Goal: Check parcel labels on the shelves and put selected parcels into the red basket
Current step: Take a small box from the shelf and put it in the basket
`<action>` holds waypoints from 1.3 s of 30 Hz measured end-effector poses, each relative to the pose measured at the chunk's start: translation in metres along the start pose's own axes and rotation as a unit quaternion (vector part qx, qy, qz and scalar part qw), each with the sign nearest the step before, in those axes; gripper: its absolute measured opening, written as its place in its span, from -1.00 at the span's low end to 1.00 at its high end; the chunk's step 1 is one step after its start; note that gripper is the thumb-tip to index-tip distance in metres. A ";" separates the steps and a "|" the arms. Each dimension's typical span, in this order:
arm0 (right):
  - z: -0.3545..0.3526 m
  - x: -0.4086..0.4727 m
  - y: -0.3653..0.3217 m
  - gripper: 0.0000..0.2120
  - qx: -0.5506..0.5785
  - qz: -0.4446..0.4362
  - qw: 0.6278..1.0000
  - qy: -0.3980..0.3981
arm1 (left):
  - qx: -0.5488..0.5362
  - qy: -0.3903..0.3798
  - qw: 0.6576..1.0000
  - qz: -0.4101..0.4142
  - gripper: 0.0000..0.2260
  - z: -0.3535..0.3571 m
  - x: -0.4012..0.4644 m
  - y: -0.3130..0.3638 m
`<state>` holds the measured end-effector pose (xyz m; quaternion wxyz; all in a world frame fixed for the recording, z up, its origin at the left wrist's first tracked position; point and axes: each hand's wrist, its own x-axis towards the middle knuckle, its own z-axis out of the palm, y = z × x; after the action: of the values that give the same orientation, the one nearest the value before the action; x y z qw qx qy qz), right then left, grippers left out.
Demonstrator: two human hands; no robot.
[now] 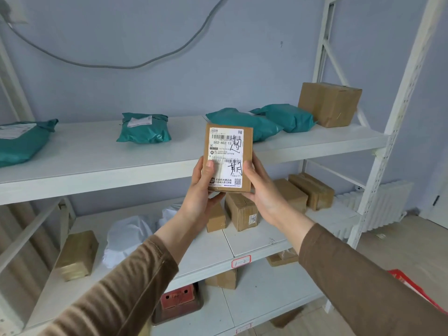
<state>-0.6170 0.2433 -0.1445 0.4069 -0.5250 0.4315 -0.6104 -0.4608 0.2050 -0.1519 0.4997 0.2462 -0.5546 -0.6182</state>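
I hold a small brown cardboard parcel (228,157) upright in front of the shelves, its white label with barcodes and black handwriting facing me. My left hand (202,187) grips its lower left side, thumb on the label. My right hand (263,190) holds its lower right edge. A strip of the red basket (412,288) shows at the right edge, partly hidden behind my right sleeve.
The upper white shelf (97,154) carries several teal mailer bags (144,128) and a large brown box (329,104). On the middle shelf (213,251) lie brown boxes (242,210) and white bags (128,238). The bottom shelf has a box (223,278) and a red item (178,299).
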 end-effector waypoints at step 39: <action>-0.340 -0.158 0.116 -0.58 0.055 0.107 0.863 0.491 | -0.011 -0.290 0.928 -0.234 -0.50 0.300 0.049 -0.290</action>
<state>-0.9307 0.3934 -0.3266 0.2330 -0.0844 0.5943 -0.7651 -0.8372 0.2596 -0.3310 0.1608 0.1732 -0.5950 -0.7682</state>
